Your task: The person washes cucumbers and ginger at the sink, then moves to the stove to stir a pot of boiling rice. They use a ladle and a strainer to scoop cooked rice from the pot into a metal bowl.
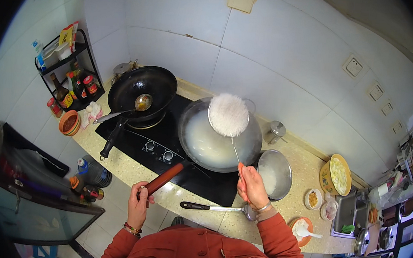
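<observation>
My left hand (139, 201) grips the reddish-brown handle (165, 178) of a wok (183, 136) on the right side of the stove. Cloudy whitish liquid (206, 149) fills the wok's lower part. My right hand (253, 188) holds a long-handled strainer (236, 151) by its orange grip. White rice (228, 114) heaps up in the strainer, which is over the far part of the wok. Beside my right hand stands a metal bowl (285, 172) with white rice in it. A metal ladle (217, 208) with a dark handle lies on the counter below that hand.
A black wok (125, 85) with a ladle (143, 102) in it occupies the left burner. Left are a bottle rack (84, 46) and a bowl of reddish paste (69, 123). Rightward stand a yellow basin (335, 175), small bowls (313, 199) and the sink (345, 211).
</observation>
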`<action>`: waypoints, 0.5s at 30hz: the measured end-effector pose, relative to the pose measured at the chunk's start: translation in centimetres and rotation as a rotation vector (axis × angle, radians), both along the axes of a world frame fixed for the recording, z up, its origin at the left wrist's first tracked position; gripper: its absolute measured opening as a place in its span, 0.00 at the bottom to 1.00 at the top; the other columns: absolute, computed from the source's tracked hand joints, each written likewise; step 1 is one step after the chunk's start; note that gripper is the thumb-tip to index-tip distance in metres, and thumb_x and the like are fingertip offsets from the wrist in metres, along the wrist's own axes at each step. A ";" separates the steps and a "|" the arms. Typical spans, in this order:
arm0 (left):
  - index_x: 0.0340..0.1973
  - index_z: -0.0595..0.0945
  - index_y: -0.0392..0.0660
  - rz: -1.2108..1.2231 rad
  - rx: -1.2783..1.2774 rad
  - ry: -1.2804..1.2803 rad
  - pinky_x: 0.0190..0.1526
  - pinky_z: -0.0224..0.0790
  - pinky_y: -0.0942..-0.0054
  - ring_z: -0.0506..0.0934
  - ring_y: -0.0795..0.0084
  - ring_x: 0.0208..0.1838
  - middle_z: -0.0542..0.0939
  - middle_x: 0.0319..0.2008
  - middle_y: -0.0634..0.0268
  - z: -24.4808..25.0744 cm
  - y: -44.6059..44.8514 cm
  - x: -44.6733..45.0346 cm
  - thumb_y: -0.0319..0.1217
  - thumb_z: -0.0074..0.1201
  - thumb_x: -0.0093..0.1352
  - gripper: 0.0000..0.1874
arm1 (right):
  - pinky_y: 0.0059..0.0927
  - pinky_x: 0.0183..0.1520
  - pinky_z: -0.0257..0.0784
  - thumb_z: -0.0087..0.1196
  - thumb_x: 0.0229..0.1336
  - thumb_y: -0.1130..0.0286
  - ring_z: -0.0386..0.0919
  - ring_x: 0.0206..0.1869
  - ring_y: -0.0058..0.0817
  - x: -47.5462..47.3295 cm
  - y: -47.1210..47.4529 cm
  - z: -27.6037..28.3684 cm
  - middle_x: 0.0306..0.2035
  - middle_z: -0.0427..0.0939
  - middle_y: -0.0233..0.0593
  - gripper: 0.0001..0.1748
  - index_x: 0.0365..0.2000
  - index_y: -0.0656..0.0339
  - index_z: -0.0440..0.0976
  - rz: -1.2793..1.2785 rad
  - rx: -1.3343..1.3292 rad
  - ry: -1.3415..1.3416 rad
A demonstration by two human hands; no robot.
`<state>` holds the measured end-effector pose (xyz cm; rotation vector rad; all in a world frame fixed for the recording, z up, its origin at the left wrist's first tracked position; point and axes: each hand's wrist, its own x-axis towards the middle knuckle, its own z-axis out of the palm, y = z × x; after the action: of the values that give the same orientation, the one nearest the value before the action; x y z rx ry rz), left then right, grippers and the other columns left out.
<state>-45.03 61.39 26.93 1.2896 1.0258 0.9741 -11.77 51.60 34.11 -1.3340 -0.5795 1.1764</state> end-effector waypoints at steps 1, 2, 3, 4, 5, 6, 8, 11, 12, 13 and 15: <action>0.53 0.73 0.43 0.005 0.010 0.014 0.27 0.62 0.83 0.74 0.82 0.27 0.76 0.27 0.69 0.0 0.0 -0.1 0.37 0.43 0.78 0.14 | 0.17 0.10 0.50 0.42 0.73 0.56 0.56 0.08 0.14 -0.2 -0.2 -0.4 0.15 0.64 0.28 0.16 0.34 0.57 0.60 0.003 -0.025 -0.004; 0.53 0.73 0.44 0.002 -0.005 0.007 0.27 0.62 0.83 0.74 0.82 0.27 0.76 0.27 0.69 0.0 0.0 -0.1 0.37 0.43 0.78 0.14 | 0.17 0.10 0.50 0.42 0.73 0.56 0.56 0.08 0.14 -0.4 -0.5 -0.9 0.15 0.64 0.28 0.16 0.33 0.57 0.60 -0.001 -0.051 -0.008; 0.53 0.73 0.44 0.000 -0.009 0.005 0.27 0.62 0.83 0.74 0.82 0.27 0.76 0.27 0.69 0.0 0.0 -0.1 0.37 0.43 0.78 0.14 | 0.18 0.10 0.50 0.42 0.73 0.56 0.56 0.08 0.14 -0.7 -0.8 -1.3 0.15 0.64 0.29 0.16 0.33 0.57 0.60 0.005 -0.069 0.006; 0.53 0.73 0.44 0.002 -0.009 0.009 0.27 0.62 0.83 0.74 0.82 0.27 0.77 0.27 0.69 0.0 0.1 -0.1 0.37 0.43 0.78 0.14 | 0.18 0.10 0.50 0.42 0.73 0.56 0.56 0.08 0.14 -1.0 -1.1 -1.7 0.15 0.64 0.29 0.16 0.33 0.57 0.60 0.004 -0.085 0.018; 0.53 0.73 0.44 -0.008 -0.019 -0.009 0.27 0.62 0.83 0.74 0.82 0.27 0.77 0.27 0.69 0.0 0.1 -0.1 0.37 0.43 0.78 0.14 | 0.18 0.10 0.50 0.42 0.73 0.56 0.56 0.08 0.14 -1.2 -1.3 -1.9 0.15 0.64 0.29 0.16 0.33 0.57 0.60 -0.014 -0.147 0.029; 0.53 0.73 0.44 -0.016 -0.027 -0.018 0.27 0.62 0.83 0.74 0.82 0.27 0.77 0.27 0.69 -0.1 0.1 -0.2 0.37 0.43 0.78 0.14 | 0.18 0.09 0.50 0.42 0.73 0.56 0.56 0.08 0.14 -1.3 -1.4 -2.0 0.15 0.64 0.29 0.16 0.32 0.57 0.60 -0.014 -0.147 0.027; 0.53 0.73 0.44 -0.020 -0.034 -0.027 0.27 0.62 0.83 0.74 0.82 0.27 0.77 0.27 0.69 -0.1 0.1 -0.2 0.37 0.43 0.78 0.14 | 0.18 0.09 0.50 0.42 0.73 0.56 0.56 0.08 0.14 -1.3 -1.2 -1.8 0.15 0.64 0.29 0.16 0.33 0.57 0.60 -0.003 -0.063 0.032; 0.53 0.73 0.44 -0.014 -0.031 -0.024 0.27 0.62 0.83 0.74 0.81 0.27 0.77 0.26 0.69 -0.1 0.1 -0.1 0.38 0.43 0.78 0.14 | 0.18 0.10 0.49 0.41 0.73 0.56 0.55 0.08 0.14 -1.1 -0.3 -0.6 0.15 0.63 0.28 0.16 0.33 0.57 0.60 -0.020 0.025 0.013; 0.53 0.73 0.44 -0.011 -0.032 -0.026 0.27 0.62 0.83 0.74 0.81 0.27 0.77 0.26 0.69 -0.1 0.1 -0.1 0.38 0.43 0.78 0.15 | 0.18 0.10 0.49 0.41 0.73 0.56 0.55 0.08 0.15 -1.0 0.0 -0.2 0.15 0.63 0.28 0.16 0.34 0.58 0.60 -0.030 0.050 -0.007; 0.53 0.73 0.44 -0.007 -0.033 -0.028 0.28 0.62 0.82 0.74 0.81 0.27 0.77 0.26 0.69 -0.1 0.0 0.0 0.38 0.43 0.78 0.15 | 0.18 0.10 0.49 0.41 0.74 0.56 0.55 0.08 0.15 -0.9 0.3 0.1 0.15 0.63 0.28 0.16 0.34 0.58 0.60 -0.028 0.099 -0.021; 0.54 0.73 0.44 0.003 -0.021 -0.025 0.28 0.62 0.82 0.74 0.82 0.27 0.76 0.26 0.69 -0.1 0.0 0.0 0.38 0.43 0.78 0.15 | 0.18 0.10 0.50 0.41 0.74 0.56 0.55 0.08 0.15 -0.9 0.4 0.5 0.15 0.62 0.28 0.16 0.34 0.57 0.60 -0.036 0.092 -0.024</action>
<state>-44.98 61.34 26.81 1.2563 1.0164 0.9767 -12.67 51.96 34.64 -1.2769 -0.6171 1.0936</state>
